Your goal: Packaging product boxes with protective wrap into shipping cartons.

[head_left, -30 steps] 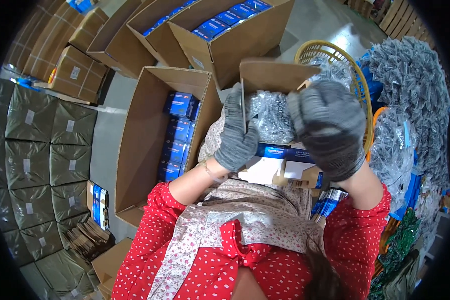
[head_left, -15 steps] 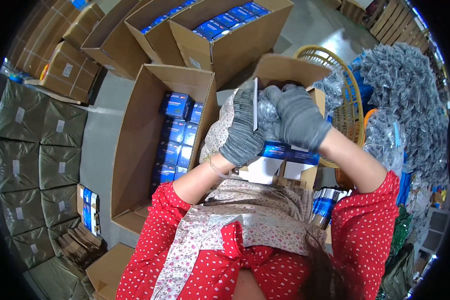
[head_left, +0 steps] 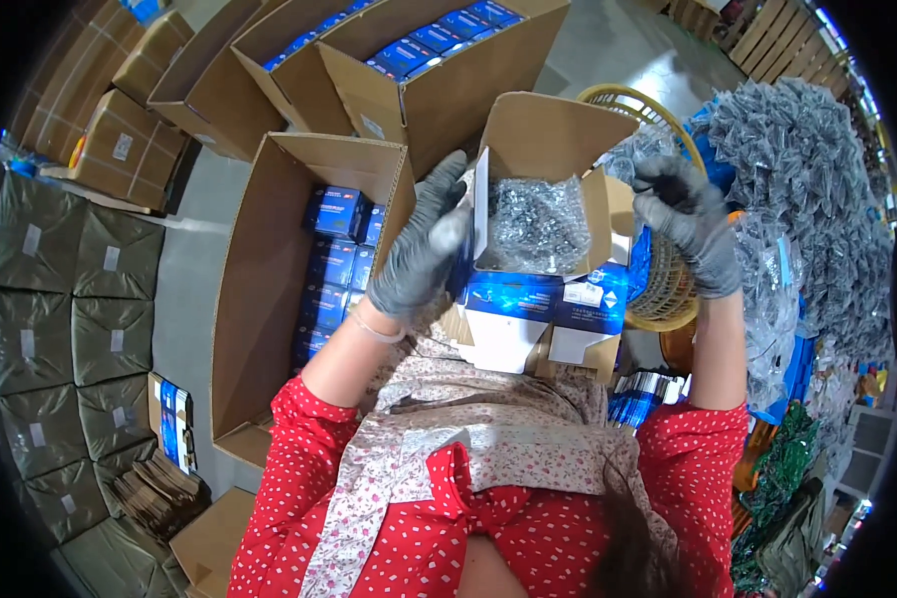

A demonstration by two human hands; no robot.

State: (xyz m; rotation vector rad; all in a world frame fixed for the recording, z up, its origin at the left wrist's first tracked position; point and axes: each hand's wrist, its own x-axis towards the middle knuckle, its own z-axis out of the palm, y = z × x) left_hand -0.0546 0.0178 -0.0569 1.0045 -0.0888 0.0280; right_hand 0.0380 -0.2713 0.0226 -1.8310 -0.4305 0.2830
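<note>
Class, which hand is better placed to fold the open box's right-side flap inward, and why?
Probably the right hand: it is close beside the right-side flap. The left hand is across the open box, beyond the clear wrapping inside.

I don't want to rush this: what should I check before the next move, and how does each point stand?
1. Bubble-wrapped bundle inside the small box: ok.
2. Small box closed: not ok; its lid flap stands up.
3. Left hand beside the small box: ok, at its left side; firmness of hold: cannot tell.
4. Right hand out of the opening: ok, off to the right, fingers curled.
5. Large carton at left open: ok, blue boxes inside.
6. Item under the wrap: cannot tell.
</note>
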